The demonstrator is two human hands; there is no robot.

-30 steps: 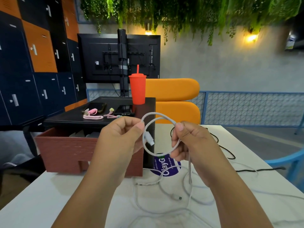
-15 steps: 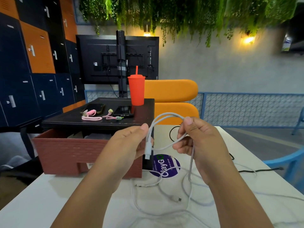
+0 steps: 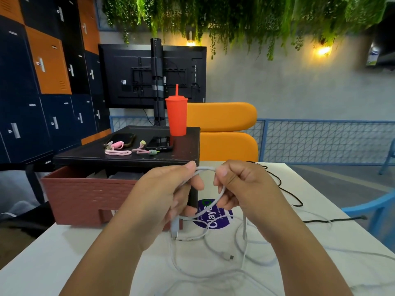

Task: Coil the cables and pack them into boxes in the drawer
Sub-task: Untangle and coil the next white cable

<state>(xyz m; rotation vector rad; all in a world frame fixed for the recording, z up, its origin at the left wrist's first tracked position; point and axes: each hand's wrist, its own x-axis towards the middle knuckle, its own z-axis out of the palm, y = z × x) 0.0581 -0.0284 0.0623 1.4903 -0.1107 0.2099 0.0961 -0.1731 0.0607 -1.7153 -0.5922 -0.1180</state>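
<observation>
White table [image 3: 53, 248] is seen across the lower frame. Blue and orange lockers [image 3: 42, 82] are seen upper left, with a black monitor [image 3: 128, 77] beside them at upper centre. A black stand [image 3: 89, 155] is set on the table at centre left, and under it a reddish-brown drawer [image 3: 81, 195] is pulled open; what is inside cannot be made out.

At centre frame the left hand [image 3: 158, 197] and right hand [image 3: 245, 189] are raised above the table, close together. A white cable [image 3: 205, 168] is pinched in both, thumb against curled fingers, and a small loop is formed between them. The rest of it is trailed in loose curves over the table at lower centre.

A red cup [image 3: 177, 116] with a straw is stood on the stand's right rear. A black cable [image 3: 333, 220] is laid on the table at right. Two phones [image 3: 120, 139] and pink ties [image 3: 117, 152] are laid on the stand. A blurred plug [image 3: 175, 229] is hung below the left hand.
</observation>
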